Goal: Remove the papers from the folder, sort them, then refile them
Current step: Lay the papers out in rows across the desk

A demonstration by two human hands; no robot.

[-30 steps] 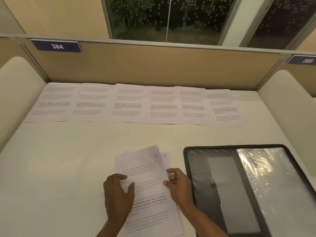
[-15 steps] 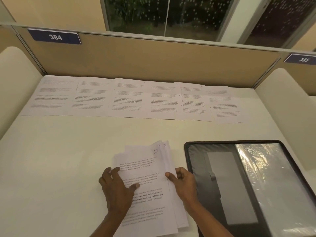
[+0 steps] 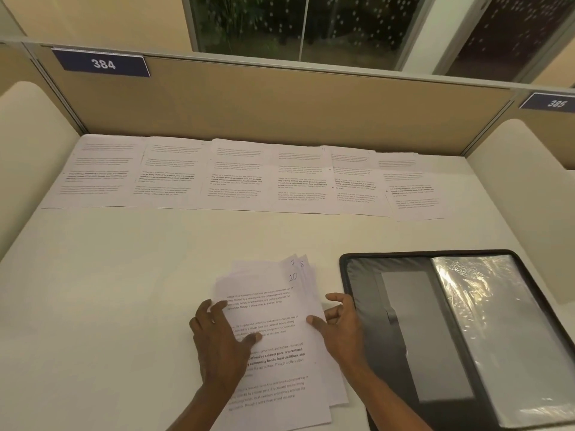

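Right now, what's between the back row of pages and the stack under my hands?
Only bare desk, per the head view, separates the row of pages from the paper stack.

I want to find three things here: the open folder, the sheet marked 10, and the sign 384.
open folder (image 3: 413, 331), head view, on its grey inner pocket.
sheet marked 10 (image 3: 280, 315), head view, on printed text near its middle.
sign 384 (image 3: 102, 63), head view, on the white number.
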